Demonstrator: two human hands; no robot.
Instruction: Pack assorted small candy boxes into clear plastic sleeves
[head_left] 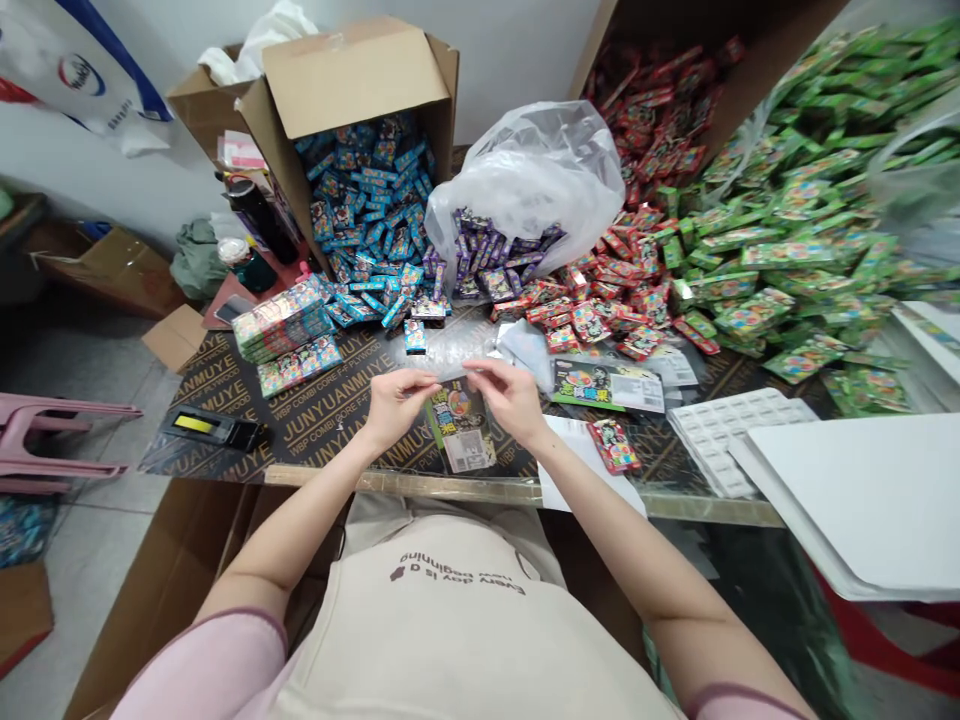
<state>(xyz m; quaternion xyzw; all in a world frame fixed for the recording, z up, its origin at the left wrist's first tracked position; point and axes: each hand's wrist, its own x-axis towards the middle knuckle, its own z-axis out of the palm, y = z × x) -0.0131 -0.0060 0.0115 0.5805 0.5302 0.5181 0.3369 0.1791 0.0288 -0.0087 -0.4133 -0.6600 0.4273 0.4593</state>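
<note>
Right now, your left hand [397, 408] and right hand [514, 402] are close together over the table [315, 440], the thumb and fingers of each pinching the top of a printed bag [463, 435]. That bag sits between your hands, near the table's front edge; you cannot tell whether it rests there. To its right are another printed bag [609, 386] and a red packet [615, 447]. Beyond, blue packets [367, 215], purple packets [495, 255] and green packets [810, 210] lie heaped.

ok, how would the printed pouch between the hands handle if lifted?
Probably floppy: the printed pouch looks thin and flat. Likely light for its size, since no bulge shows. Perhaps slippery, as its surface looks glossy.
</note>
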